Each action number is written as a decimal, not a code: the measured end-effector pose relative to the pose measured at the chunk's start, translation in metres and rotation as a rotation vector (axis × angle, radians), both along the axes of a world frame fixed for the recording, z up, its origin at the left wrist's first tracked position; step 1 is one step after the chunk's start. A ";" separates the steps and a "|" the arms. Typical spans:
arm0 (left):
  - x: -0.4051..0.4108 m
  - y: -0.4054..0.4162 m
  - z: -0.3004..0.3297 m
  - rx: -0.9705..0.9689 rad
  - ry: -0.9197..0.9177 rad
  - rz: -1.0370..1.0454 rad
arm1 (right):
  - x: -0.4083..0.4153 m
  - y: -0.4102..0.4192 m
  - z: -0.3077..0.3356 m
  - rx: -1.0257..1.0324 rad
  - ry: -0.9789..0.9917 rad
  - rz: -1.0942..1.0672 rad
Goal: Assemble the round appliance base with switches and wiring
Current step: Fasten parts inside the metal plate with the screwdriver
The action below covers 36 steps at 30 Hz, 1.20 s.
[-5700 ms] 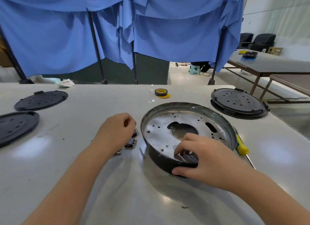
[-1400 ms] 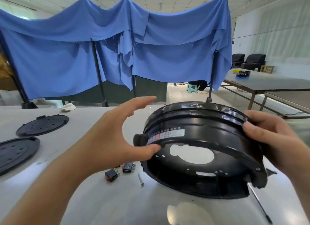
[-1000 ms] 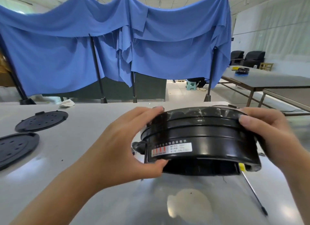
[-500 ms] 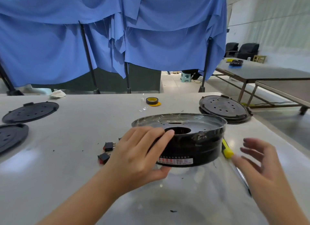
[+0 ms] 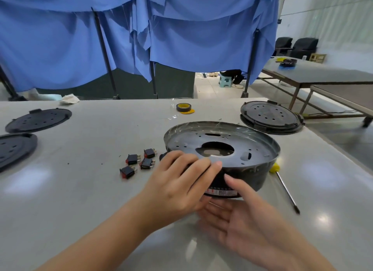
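The round black appliance base (image 5: 250,169) stands on the white table (image 5: 80,190) with its open side up, showing a perforated metal plate with a large centre hole. My left hand (image 5: 177,186) grips its near-left wall, fingers curled over the rim and thumb below. My right hand (image 5: 240,220) lies open in front of the base, palm turned up, its thumb touching the wall by the white label. Several black rocker switches (image 5: 139,163) with red faces lie loose just left of the base. No wiring is in view.
A yellow-handled screwdriver (image 5: 286,190) lies right of the base. A tape roll (image 5: 183,107) sits behind it. Two black perforated lids (image 5: 38,119) (image 5: 14,149) lie far left, and a stack of lids (image 5: 270,116) stands at the back right. The table edge runs along the right.
The base was lifted and turned in both hands, then set down open side up. My right hand let go and came round to its front; my left hand kept its hold.
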State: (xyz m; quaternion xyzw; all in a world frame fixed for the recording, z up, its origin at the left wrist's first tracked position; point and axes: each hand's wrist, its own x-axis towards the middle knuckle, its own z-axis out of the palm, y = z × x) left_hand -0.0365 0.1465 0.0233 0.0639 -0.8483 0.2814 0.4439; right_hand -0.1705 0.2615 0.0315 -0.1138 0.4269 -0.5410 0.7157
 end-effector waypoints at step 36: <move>0.005 -0.002 -0.008 0.052 -0.067 -0.057 | -0.031 -0.003 -0.012 0.007 -0.222 0.079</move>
